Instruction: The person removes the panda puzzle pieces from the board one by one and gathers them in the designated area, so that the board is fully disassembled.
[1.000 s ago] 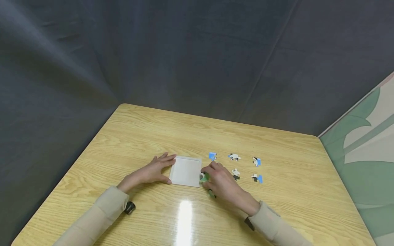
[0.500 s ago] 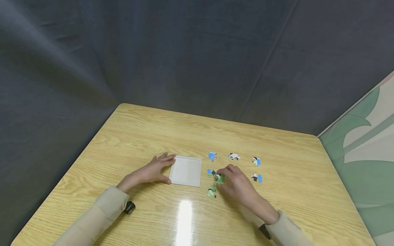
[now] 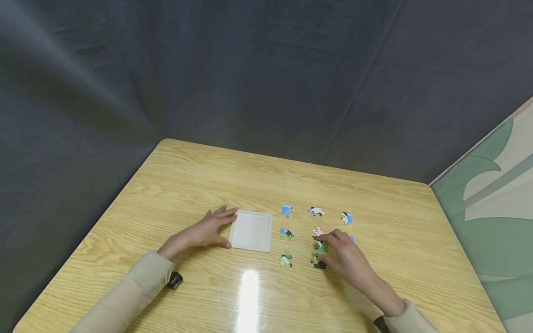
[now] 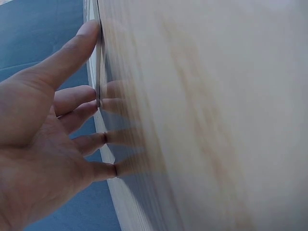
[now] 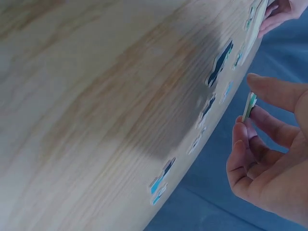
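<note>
My right hand (image 3: 350, 259) pinches a green, white and black puzzle piece (image 3: 321, 247) between thumb and fingers. In the right wrist view the held piece (image 5: 250, 106) stands on edge, raised off the wooden table (image 5: 96, 120). It overlaps the gap between a white-and-black piece (image 3: 318, 232) and a dark green-edged piece (image 3: 319, 263). My left hand (image 3: 206, 229) rests with spread, fairly straight fingers at the left side of a square white puzzle tray (image 3: 251, 250). The thumb touches near its lower left corner, the fingertips near its upper left.
Other puzzle pieces lie spaced out right of the tray: a blue one (image 3: 287, 210), a panda-face one (image 3: 317, 212), a blue-and-white one (image 3: 346, 218), and green ones (image 3: 286, 259) nearer me. A piece at far right is mostly hidden by my right hand. A dark curtain (image 3: 250, 83) hangs behind.
My right hand has moved from the tray's right edge rightward over the pieces, carrying the green piece and uncovering the pieces beside the tray. The left hand has stayed in place.
</note>
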The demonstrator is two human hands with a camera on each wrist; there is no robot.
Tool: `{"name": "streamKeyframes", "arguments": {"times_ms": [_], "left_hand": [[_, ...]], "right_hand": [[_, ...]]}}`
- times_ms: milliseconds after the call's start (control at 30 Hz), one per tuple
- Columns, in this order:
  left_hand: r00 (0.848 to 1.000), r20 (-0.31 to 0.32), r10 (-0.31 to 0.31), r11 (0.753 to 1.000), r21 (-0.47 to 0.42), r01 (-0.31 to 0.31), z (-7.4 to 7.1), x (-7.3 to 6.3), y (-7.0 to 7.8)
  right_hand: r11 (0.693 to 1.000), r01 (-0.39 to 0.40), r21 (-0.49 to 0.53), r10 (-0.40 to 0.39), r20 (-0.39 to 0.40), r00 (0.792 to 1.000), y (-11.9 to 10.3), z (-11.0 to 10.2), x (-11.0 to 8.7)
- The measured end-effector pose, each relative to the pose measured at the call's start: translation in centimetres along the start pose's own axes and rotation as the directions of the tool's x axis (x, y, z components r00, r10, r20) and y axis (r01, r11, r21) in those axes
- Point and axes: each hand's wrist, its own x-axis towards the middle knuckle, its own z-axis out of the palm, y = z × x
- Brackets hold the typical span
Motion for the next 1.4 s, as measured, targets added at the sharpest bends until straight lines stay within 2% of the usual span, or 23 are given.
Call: {"name": "streamKeyframes", "arguments": {"times_ms": [400,700,967,1400], "left_hand": [[1.000,0.006,-0.005,1.000,-0.006,0.005,0.0,0.0,0.0],[1.000,0.001,-0.005,1.000,0.001,0.005,0.1,0.0,-0.2],[1.000,0.011,-0.011,1.000,0.005,0.010,-0.1,0.1,-0.1],[1.000,0.013,-0.013,1.000,0.008,0.013,-0.1,0.2,-0.2]], "right_hand": [[0.999,-0.006,-0.043,0.005,-0.029,1.000,1.1,-1.1,-0.9],[0.995,-0.065,-0.080,0.069,0.048,0.997,1.9,-2.1,-1.9],[0.993,-0.047,-0.112,0.060,0.110,0.992,3.0,-3.0,-3.1],[0.994,-0.027,-0.107,0.044,0.158,0.987,3.7,-2.9,-4.2]]}}
